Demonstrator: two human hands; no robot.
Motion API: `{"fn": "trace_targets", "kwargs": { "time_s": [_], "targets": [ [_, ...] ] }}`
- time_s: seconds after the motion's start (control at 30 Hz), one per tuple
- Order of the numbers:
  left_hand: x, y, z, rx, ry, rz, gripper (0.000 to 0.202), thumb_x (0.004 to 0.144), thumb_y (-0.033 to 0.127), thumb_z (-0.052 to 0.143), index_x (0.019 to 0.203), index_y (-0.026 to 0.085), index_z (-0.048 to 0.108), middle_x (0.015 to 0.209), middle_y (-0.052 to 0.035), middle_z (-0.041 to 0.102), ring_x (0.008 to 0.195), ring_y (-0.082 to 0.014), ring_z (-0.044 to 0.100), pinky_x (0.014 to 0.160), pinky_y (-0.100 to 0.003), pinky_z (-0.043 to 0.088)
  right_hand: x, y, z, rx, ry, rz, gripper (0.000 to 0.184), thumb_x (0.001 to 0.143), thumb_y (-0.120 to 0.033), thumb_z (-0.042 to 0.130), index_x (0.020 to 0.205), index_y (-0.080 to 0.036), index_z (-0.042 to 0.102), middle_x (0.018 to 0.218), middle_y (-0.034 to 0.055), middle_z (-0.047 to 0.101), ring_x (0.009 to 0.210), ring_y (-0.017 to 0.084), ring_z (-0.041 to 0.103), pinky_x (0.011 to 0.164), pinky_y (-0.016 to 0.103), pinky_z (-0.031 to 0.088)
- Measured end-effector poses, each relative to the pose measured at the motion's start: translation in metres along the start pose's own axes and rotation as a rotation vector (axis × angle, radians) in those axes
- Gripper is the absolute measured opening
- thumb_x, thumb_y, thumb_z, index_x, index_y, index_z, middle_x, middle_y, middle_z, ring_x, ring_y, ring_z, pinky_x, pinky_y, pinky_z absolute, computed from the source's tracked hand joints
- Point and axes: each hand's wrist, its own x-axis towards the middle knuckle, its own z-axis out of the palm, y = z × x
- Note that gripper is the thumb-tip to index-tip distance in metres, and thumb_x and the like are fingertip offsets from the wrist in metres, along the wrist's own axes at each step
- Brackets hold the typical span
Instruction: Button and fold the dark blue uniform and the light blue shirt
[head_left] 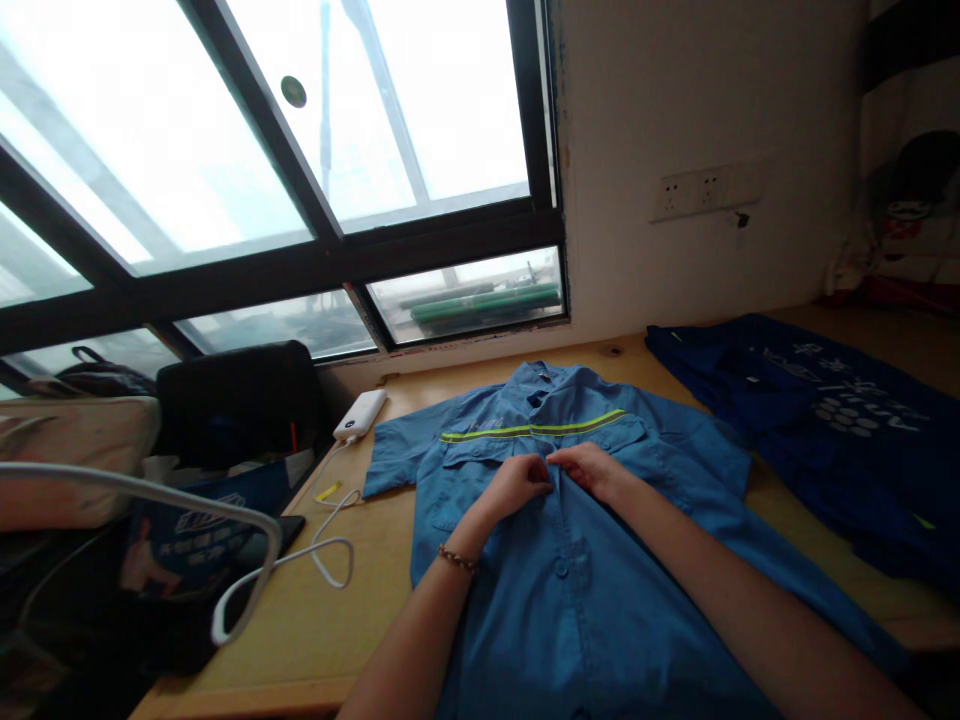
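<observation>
A blue short-sleeved work shirt [517, 590] lies front up on the wooden table, its collar toward the window wall. A yellow-green striped band crosses its chest above two flap pockets. At the middle of the chest, my left hand [523, 480] pinches the front placket, fingers curled. Close beside it, my right hand [589, 468] grips the other side of the same placket with thumb and finger. Whether a button sits between the fingertips is hidden. Lower on the placket a button [561, 567] shows. A beaded bracelet circles my left wrist.
A white power bank [360, 416] with a white cable [330, 545] lies on the table [300, 640] at the left. Dark blue folded clothing [810, 420] with white print is at the right. Bags [75, 455] and a black chair back [240, 400] stand left of the table.
</observation>
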Motion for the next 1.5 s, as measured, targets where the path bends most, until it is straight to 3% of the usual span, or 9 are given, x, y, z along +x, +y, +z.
{"fn": "trace_targets", "kwargs": {
  "time_s": [0.13, 0.23, 0.43, 0.73, 0.87, 1.03, 1.23, 1.37, 1.5],
  "targets": [
    [-0.001, 0.005, 0.000, -0.304, -0.126, -0.202, 0.016, 0.065, 0.028, 0.061, 0.067, 0.015, 0.051, 0.054, -0.0011, 0.058, 0.048, -0.0142, 0.055, 0.046, -0.024, 0.041, -0.006, 0.001, 0.007, -0.039, 0.075, -0.050, 0.026, 0.059, -0.019, 0.062, 0.044, -0.017, 0.040, 0.031, -0.0096, 0.031, 0.027, 0.003, 0.021, 0.028, 0.018, 0.012],
    [-0.002, 0.014, -0.003, -0.651, -0.203, -0.343, 0.024, 0.067, 0.031, 0.062, 0.075, 0.016, 0.045, 0.055, -0.0033, 0.061, 0.049, -0.0177, 0.060, 0.046, -0.028, 0.047, -0.012, 0.000, 0.012, -0.083, 0.107, -0.097, 0.027, 0.060, -0.021, 0.060, 0.043, -0.017, 0.040, 0.029, -0.0100, 0.027, 0.027, 0.003, 0.019, 0.029, 0.019, 0.010],
    [-0.001, 0.021, -0.002, -0.909, -0.058, -0.380, 0.027, 0.062, 0.022, 0.068, 0.072, 0.014, 0.045, 0.059, -0.0027, 0.062, 0.053, -0.0132, 0.061, 0.055, -0.027, 0.052, -0.011, -0.004, 0.011, -0.172, 0.169, -0.176, 0.028, 0.064, -0.028, 0.056, 0.041, -0.016, 0.044, 0.028, -0.0072, 0.032, 0.027, 0.004, 0.026, 0.031, 0.018, 0.017],
    [0.000, 0.018, 0.000, -0.995, -0.004, -0.581, 0.023, 0.059, 0.007, 0.065, 0.070, 0.013, 0.046, 0.055, -0.0030, 0.059, 0.052, -0.0124, 0.059, 0.057, -0.026, 0.052, -0.014, -0.011, 0.009, -0.324, 0.092, -0.200, 0.013, 0.058, -0.016, 0.050, 0.046, -0.013, 0.057, 0.041, -0.0016, 0.051, 0.036, 0.006, 0.041, 0.034, 0.017, 0.027],
    [0.000, 0.018, 0.000, -1.004, -0.017, -0.609, 0.023, 0.057, 0.003, 0.063, 0.070, 0.012, 0.046, 0.056, -0.0044, 0.060, 0.052, -0.0133, 0.060, 0.058, -0.027, 0.051, -0.015, -0.013, 0.004, -0.574, 0.015, -0.296, 0.013, 0.055, -0.014, 0.053, 0.058, -0.013, 0.065, 0.047, -0.0010, 0.057, 0.043, 0.009, 0.047, 0.040, 0.018, 0.032],
    [-0.001, 0.018, 0.002, -1.001, -0.035, -0.622, 0.024, 0.056, -0.001, 0.059, 0.072, 0.012, 0.047, 0.057, -0.0042, 0.060, 0.054, -0.0136, 0.060, 0.058, -0.026, 0.050, -0.013, -0.007, 0.000, -0.943, 0.160, -0.504, 0.016, 0.055, -0.021, 0.058, 0.065, -0.019, 0.070, 0.055, -0.0002, 0.063, 0.055, 0.012, 0.055, 0.048, 0.020, 0.035],
    [0.001, 0.018, 0.004, -1.023, -0.026, -0.606, 0.014, 0.066, 0.013, 0.058, 0.072, 0.014, 0.046, 0.053, 0.0011, 0.053, 0.046, -0.0096, 0.054, 0.050, -0.022, 0.046, -0.009, -0.003, -0.001, -1.036, 0.197, -0.410, 0.014, 0.057, -0.028, 0.059, 0.062, -0.018, 0.068, 0.055, 0.0019, 0.062, 0.056, 0.014, 0.056, 0.047, 0.020, 0.034],
    [0.001, 0.018, 0.008, -0.987, 0.005, -0.593, 0.028, 0.065, 0.028, 0.066, 0.075, 0.015, 0.043, 0.055, 0.0010, 0.053, 0.045, -0.0083, 0.052, 0.045, -0.019, 0.042, -0.010, -0.001, 0.001, -1.074, 0.250, -0.419, 0.011, 0.057, -0.027, 0.060, 0.061, -0.018, 0.065, 0.056, 0.0023, 0.062, 0.056, 0.014, 0.056, 0.048, 0.020, 0.034],
    [0.002, 0.019, 0.014, -0.958, 0.110, -0.646, 0.031, 0.061, 0.019, 0.065, 0.077, 0.017, 0.038, 0.050, 0.0056, 0.046, 0.039, -0.0077, 0.048, 0.039, -0.017, 0.036, -0.010, 0.002, 0.005, -1.081, 0.309, -0.486, 0.010, 0.057, -0.026, 0.060, 0.062, -0.017, 0.062, 0.058, 0.0018, 0.062, 0.058, 0.013, 0.056, 0.050, 0.020, 0.035]
  ]
}}
